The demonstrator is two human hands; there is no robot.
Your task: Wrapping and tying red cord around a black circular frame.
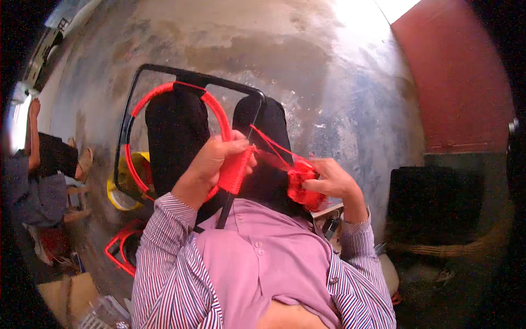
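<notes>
A black rectangular metal frame (123,131) lies across my lap, with a ring (222,118) inside it that is mostly wrapped in red cord. My left hand (216,159) is closed around the frame's right bar, where a dense red cord wrapping (235,171) covers the lower stretch. From that bar, strands of red cord (271,143) run right to a loose red cord bundle (306,185). My right hand (333,180) pinches this bundle beside my right thigh. Part of the ring is hidden behind my left hand and wrist.
A yellow container (121,196) stands on the floor left of my legs. Another red-wrapped frame (121,247) lies by my left elbow. At far left another person's arm (34,131) shows. A dark box-like object (433,203) sits at right, below a red wall (455,82).
</notes>
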